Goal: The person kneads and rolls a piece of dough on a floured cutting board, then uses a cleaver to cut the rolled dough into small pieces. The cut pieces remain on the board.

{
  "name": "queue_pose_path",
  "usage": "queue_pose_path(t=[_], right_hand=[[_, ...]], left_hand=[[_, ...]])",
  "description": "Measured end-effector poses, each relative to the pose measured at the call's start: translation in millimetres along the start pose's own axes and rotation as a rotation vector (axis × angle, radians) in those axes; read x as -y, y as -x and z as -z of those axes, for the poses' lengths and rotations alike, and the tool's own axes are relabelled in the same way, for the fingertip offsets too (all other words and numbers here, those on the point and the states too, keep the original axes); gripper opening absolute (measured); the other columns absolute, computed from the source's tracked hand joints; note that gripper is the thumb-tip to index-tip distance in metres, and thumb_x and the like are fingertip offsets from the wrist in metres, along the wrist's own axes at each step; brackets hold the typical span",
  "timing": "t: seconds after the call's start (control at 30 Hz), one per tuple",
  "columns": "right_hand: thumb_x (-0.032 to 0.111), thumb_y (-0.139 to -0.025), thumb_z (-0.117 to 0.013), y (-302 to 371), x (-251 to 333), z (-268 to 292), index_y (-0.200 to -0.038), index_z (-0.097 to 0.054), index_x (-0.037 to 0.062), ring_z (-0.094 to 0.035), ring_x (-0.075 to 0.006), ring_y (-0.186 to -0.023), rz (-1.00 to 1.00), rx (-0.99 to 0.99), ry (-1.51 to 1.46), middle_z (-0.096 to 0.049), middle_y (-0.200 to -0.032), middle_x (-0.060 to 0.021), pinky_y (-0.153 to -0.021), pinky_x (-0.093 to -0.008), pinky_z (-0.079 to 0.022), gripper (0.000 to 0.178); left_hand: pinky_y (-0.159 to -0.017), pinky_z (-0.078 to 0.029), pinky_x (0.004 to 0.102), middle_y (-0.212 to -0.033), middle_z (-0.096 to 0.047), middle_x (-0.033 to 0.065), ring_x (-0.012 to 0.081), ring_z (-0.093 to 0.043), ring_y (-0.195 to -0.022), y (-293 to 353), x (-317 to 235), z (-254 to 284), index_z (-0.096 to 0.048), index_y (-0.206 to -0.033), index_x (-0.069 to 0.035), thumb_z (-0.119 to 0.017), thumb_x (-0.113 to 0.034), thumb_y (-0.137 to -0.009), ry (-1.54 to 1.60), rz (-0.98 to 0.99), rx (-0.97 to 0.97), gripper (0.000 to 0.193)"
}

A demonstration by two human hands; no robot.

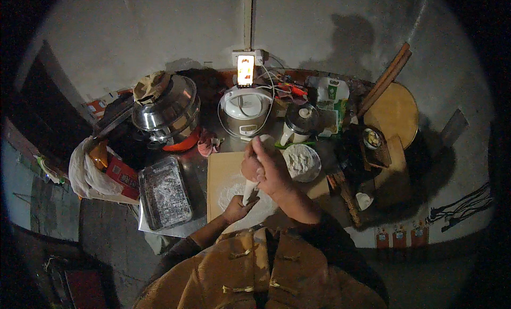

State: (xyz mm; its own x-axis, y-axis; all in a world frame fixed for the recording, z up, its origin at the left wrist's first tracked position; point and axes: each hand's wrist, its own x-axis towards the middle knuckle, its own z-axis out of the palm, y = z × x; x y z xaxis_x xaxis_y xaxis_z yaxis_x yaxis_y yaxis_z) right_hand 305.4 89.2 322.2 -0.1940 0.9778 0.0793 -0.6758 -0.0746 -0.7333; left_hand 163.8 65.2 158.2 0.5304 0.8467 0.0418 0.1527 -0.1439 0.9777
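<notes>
In front of me, my right hand (266,169) is closed in a fist, thumb up, around the upper end of a pale strip of dough (249,192). Below it, my left hand (239,208) grips the dough's lower end. Both hands are over a light wooden board (219,163) dusted with white flour (226,196). A bowl of white flour or dough (302,163) stands just beyond my right wrist. A pale rounded shape (266,141) shows behind my right hand; I cannot make out what it is.
Left of the board lies a floured metal tray (165,194), beside a white plastic bag (90,173). A steel pot (167,109) and a rice cooker (246,112) with a lit phone (245,71) above it stand behind. A lidded appliance (301,120) and a brush-like bundle (345,200) are to the right.
</notes>
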Motion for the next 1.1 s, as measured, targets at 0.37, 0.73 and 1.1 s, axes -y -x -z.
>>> queue_pose_path(t=[0.37, 0.73, 1.1], right_hand=[[0.031, -0.093, -0.061, 13, -30, 22, -0.087, -0.054, 0.008, -0.043, -0.0081, -0.045, -0.089, -0.112, 0.168, -0.045, -0.058, 0.0026, -0.042, -0.0237, -0.031, 0.025], [0.028, -0.092, -0.062, -2, -14, 12, -0.107, -0.052, 0.0003, -0.057, -0.0152, -0.068, -0.014, 0.042, 0.73, -0.058, -0.081, -0.0057, -0.062, -0.0313, -0.048, 0.033], [0.027, -0.084, -0.073, 15, -57, 109, -0.1, -0.053, 0.012, -0.054, -0.0106, -0.076, -0.236, 0.186, 0.228, -0.057, -0.088, -0.0004, -0.065, -0.0287, -0.043, 0.03]], left_hand=[[-0.054, -0.043, 0.0343, -0.057, -0.053, 0.0153, 0.0112, -0.042, -0.055, -13, 16, -13, -0.057, -0.071, 0.002, -0.067, -0.022, -0.089, -0.102, 0.046, 0.119, 0.033], [-0.06, -0.045, 0.0313, -0.072, -0.064, 0.0079, 0.0128, -0.054, -0.063, -5, 64, -12, -0.064, -0.085, 0.003, -0.065, -0.029, -0.091, 0.011, 0.068, -0.001, 0.032], [-0.045, -0.034, 0.0252, -0.064, -0.044, -0.0015, 0.0118, -0.04, -0.05, -79, -93, 25, -0.049, -0.085, -0.011, -0.054, -0.049, -0.094, 1.256, 0.13, 0.232, 0.039]])
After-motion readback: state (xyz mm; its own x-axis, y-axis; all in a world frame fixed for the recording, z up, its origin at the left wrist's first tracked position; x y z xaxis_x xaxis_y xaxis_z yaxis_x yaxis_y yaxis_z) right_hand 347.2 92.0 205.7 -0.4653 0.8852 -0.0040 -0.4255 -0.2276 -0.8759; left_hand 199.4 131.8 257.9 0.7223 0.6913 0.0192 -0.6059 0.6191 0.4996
